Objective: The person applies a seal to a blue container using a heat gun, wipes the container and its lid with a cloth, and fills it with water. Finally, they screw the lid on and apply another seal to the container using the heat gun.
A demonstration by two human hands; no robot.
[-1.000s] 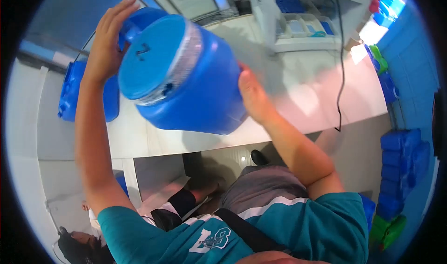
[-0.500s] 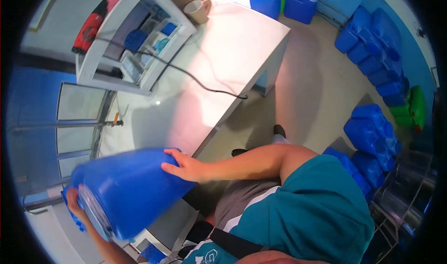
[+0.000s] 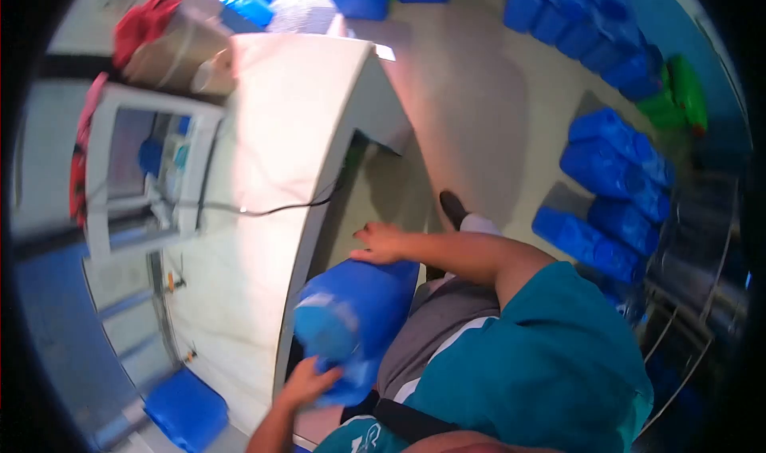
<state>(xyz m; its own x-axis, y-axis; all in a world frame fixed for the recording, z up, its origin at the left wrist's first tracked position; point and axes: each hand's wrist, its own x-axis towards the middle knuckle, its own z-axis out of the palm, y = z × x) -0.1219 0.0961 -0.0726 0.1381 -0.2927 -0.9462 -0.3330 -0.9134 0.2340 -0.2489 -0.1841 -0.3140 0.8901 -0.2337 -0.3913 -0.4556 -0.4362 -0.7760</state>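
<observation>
I hold a big blue plastic drum (image 3: 357,317) on its side, low against my body beside the edge of the white table (image 3: 263,174). My right hand (image 3: 378,243) rests flat on the drum's far end. My left hand (image 3: 308,383) grips its near end, by the lid. Motion blur smears the drum's lid.
A white shelf unit (image 3: 152,174) with small items stands on the table, with a black cable (image 3: 271,209) trailing from it. Several blue jerrycans (image 3: 610,181) lie stacked on the floor at right, with green ones (image 3: 678,94) behind. Another blue container (image 3: 185,409) sits at lower left.
The drum came down from in front of my face to hip height beside the table. My view swung right, toward the floor and the stacked jerrycans.
</observation>
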